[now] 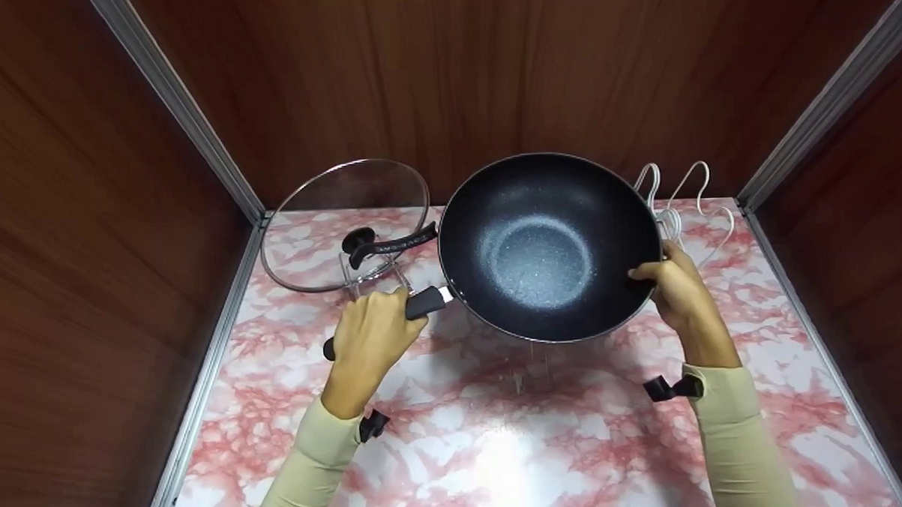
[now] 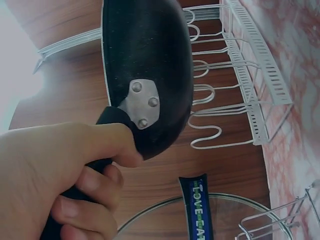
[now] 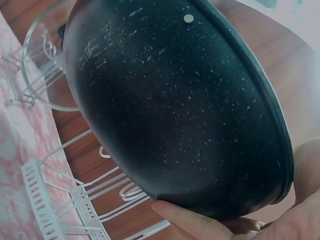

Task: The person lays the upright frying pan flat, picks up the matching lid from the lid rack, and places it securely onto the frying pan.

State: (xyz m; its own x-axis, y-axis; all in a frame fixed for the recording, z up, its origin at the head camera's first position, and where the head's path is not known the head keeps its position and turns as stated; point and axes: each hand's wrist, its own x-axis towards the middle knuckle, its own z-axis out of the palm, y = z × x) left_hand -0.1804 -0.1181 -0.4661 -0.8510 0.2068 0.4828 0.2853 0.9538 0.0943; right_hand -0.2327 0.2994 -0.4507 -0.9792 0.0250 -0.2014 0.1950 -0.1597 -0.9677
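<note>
A dark non-stick wok (image 1: 548, 242) is held up above the table, its speckled inside facing the head camera. My left hand (image 1: 375, 331) grips its black handle (image 1: 425, 303), fingers wrapped round it. In the left wrist view a riveted metal bracket (image 2: 145, 102) joins handle and wok. On the opposite side my right hand (image 1: 673, 287) pinches the rim, thumb over the inside and fingers against the outside. The right wrist view shows the wok's speckled outer wall (image 3: 175, 110). Behind the wok, a white wire rack (image 2: 245, 75) is partly hidden in the head view.
A glass lid (image 1: 302, 289) with a black handle (image 1: 394, 244) leans upright in a small wire stand (image 1: 350, 272) at the back left. Brown wood-grain panels (image 1: 452, 73) with metal edge strips surround the red-and-white marbled table (image 1: 458, 448) at the back and both sides.
</note>
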